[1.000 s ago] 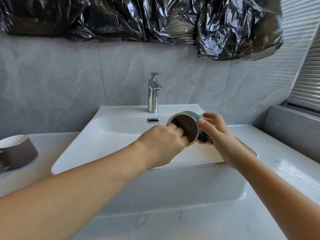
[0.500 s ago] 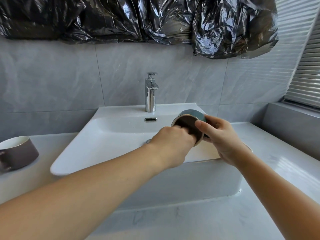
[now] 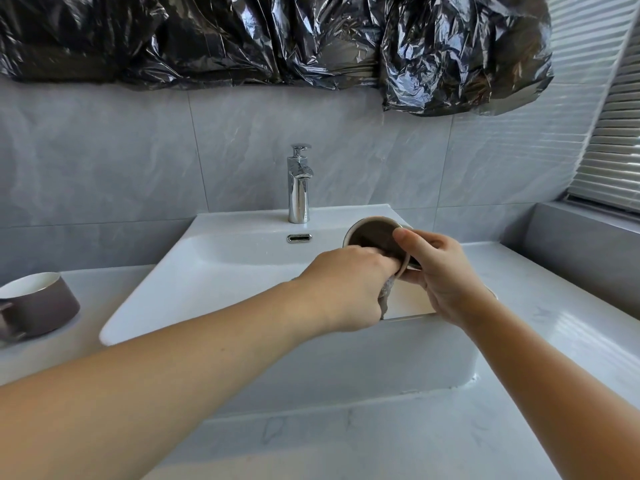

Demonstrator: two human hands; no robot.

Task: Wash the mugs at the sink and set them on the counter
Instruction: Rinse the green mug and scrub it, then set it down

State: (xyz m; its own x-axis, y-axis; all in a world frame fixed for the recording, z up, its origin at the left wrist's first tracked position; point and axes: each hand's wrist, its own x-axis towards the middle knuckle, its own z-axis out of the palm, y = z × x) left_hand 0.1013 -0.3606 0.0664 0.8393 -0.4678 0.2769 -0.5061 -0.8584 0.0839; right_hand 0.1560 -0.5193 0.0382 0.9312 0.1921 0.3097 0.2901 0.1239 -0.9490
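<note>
While both hands work over the sink (image 3: 214, 271), a mug (image 3: 372, 233) gets scrubbed inside.

Her right hand (image 3: 445, 275) grips the mug, tipped on its side above the basin's right half, thumb on the rim. Her left hand (image 3: 346, 289) pushes curled fingers into its mouth, clutching a cloth (image 3: 387, 292). A brown mug (image 3: 38, 306) stands on the counter (image 3: 346, 441), far left.

A mug (image 3: 372, 233) sits mid-frame right, over the sink (image 3: 214, 271), between both hands. Another mug (image 3: 38, 308) stands on the counter (image 3: 346, 441) at far left; the tap (image 3: 298, 185) rises behind the basin
</note>
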